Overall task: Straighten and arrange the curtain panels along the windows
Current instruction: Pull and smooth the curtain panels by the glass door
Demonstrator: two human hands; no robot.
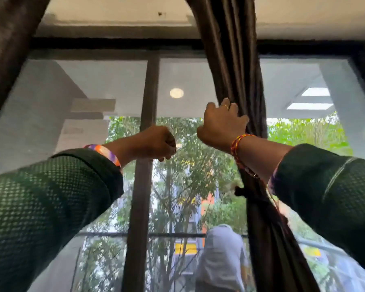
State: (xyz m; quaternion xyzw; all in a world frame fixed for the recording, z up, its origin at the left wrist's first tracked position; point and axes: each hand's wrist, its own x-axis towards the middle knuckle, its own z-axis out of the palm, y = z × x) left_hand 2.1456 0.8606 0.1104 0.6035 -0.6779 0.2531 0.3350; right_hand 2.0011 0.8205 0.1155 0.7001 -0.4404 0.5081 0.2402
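1. My two green sleeves fill the lower corners, the left sleeve (51, 207) nearest to me and the right sleeve (329, 197) coming in from the other side, both arms raised toward the window (93, 91).
2. My left hand (156, 142) is curled into a loose fist in front of the window's upright bar (144, 144); its fingers (169, 153) are folded under and I cannot tell whether they pinch anything. A striped bangle (105, 152) sits at that wrist.
3. My right hand (221, 125) is up against the bunched curtain panel (236, 66). Its fingers (230, 106) are bent round the folds and grip the cloth at its left edge, with a thin ring (224, 106) showing on one of them. Red and yellow threads (238, 144) wrap that wrist.
4. The curtain panel hangs as a narrow dark-brown bundle from the top of the frame down past my right hand, gathered tight just below my right wrist by a dark tie (247, 192), then spreading wider toward the bottom.
5. That panel lies to the right of the upright bar, well apart from my left hand.
6. A second dark curtain (11, 39) hangs at the far upper left, away from both hands.
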